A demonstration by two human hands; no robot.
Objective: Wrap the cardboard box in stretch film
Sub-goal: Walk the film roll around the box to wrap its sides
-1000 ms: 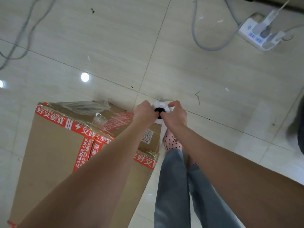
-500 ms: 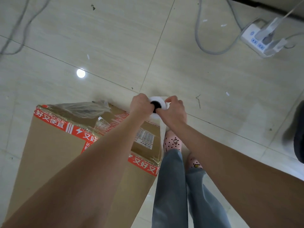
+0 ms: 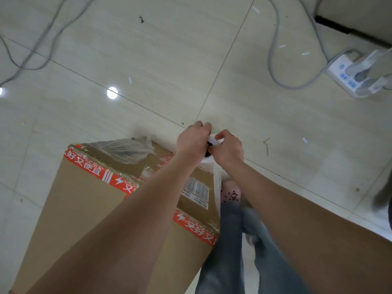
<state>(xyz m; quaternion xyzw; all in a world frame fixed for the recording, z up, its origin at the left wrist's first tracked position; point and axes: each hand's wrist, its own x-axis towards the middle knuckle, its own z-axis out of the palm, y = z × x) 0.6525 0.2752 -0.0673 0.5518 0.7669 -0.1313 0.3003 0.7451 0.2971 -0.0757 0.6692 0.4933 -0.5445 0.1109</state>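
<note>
Bright, flat light fills the view, with a faint greenish cast. The glossy tiled floor point(image 3: 191, 60) throws back a hard round glare spot point(image 3: 112, 92), and a second one sits clipped at the left edge. Shadows are weak: only a soft, pale one lies on the tiles past the far edge of the cardboard box point(image 3: 84, 209). The white roll of stretch film point(image 3: 209, 162) is nearly blown out between the left hand point(image 3: 193, 141) and the right hand point(image 3: 228, 148). Motion blur smears the trouser legs point(image 3: 229, 251) and the power strip point(image 3: 358, 75) at the right edge. The wide lens bends the grout lines point(image 3: 229, 47) and stretches the forearms point(image 3: 127, 219) toward the bottom corners.
</note>
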